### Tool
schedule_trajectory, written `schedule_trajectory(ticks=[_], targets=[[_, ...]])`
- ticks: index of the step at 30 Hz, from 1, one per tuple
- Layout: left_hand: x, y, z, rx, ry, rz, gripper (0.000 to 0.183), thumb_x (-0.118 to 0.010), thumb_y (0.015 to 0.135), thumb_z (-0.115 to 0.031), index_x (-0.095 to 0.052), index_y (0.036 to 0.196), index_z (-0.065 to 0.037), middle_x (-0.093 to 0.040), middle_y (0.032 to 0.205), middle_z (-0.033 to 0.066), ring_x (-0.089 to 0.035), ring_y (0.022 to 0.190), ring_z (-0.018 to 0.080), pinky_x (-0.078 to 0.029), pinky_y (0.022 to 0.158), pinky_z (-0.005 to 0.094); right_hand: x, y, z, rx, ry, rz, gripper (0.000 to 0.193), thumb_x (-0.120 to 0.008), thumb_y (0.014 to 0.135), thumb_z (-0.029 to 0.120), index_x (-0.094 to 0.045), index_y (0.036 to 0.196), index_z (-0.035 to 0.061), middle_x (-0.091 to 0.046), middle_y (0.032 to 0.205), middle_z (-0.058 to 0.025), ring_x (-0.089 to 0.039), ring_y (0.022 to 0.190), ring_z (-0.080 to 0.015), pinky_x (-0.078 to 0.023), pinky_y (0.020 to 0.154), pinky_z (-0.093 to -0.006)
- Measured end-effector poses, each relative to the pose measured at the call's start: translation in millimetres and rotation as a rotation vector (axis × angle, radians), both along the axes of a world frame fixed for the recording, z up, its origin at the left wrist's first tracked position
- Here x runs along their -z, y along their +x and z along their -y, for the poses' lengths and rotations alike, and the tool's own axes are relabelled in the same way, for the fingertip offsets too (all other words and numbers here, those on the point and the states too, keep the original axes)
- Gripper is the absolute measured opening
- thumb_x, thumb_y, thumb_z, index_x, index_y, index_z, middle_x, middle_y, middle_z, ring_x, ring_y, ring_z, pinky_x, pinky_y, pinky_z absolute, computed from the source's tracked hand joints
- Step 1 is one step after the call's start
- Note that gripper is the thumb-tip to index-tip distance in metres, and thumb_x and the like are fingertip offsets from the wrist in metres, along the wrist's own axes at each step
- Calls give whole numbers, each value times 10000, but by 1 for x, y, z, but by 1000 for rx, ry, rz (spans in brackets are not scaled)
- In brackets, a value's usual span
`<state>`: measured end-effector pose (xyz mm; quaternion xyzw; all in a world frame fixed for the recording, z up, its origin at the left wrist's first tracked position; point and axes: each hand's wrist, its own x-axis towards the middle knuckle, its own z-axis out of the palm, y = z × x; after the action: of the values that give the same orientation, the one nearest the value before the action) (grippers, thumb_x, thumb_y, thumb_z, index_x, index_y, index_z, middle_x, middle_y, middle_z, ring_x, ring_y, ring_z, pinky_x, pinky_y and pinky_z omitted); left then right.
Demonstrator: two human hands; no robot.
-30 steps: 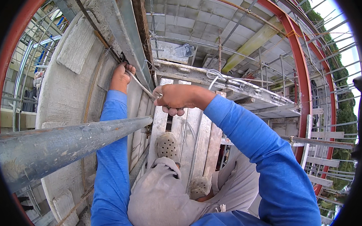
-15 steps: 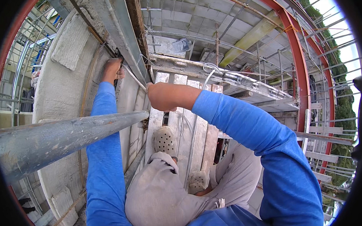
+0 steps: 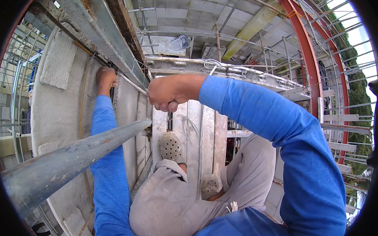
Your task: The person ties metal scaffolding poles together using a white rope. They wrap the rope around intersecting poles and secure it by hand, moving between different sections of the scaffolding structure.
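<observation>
My right hand is closed around a thin whitish cable, its curled fingers facing down. From there the cable runs left, under the edge of a grey steel beam, toward my left hand. That left hand is a closed fist against the gap between the beam and a rough concrete wall panel. What its fingers grip is hidden. Below the hands, a thick grey metal pipe slants across my left forearm.
White-spattered planks lie beneath my feet, which wear clogs. A coiled white hose rests on the ledge ahead. Red steel columns and scaffold tubes stand to the right. A plastic bag lies on a far board.
The cable looked straight before and now bows slightly. My right hand has turned so its curled fingers show more. The whole view has shifted a little; my left fist stays by the gap.
</observation>
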<state>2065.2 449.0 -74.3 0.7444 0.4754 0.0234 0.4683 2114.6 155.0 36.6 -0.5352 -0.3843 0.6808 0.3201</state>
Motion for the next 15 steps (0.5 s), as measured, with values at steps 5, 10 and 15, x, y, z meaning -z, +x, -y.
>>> schedule_trajectory(ticks=[5, 10, 15], targets=[[22, -25, -26, -40, 41, 42, 180, -583, 937, -19, -723, 858, 60, -756, 857, 211, -754, 663, 270, -609, 468, 359, -51, -24, -33, -431, -152, 979, 199, -568, 761, -27, -672, 886, -142, -667, 698, -187, -666, 598, -345, -506, 524, -487], [54, -16, -38, 170, 292, -98, 180, -629, 925, -61, -757, 807, -18, -764, 721, 135, -773, 659, 209, -617, 601, 362, 57, -109, 49, 362, 81, 1000, 434, -595, 925, 83, -557, 1260, -191, -699, 996, -369, -759, 905, -425, -601, 746, -515], [83, -26, -62, 398, 910, -283, 251, -579, 943, -164, -776, 820, -70, -783, 829, 149, -779, 758, 256, -620, 750, 403, 138, -158, 24, 896, -49, 328, 345, -675, 927, 156, -614, 1185, -64, -695, 793, -253, -688, 650, -394, -536, 583, -483]])
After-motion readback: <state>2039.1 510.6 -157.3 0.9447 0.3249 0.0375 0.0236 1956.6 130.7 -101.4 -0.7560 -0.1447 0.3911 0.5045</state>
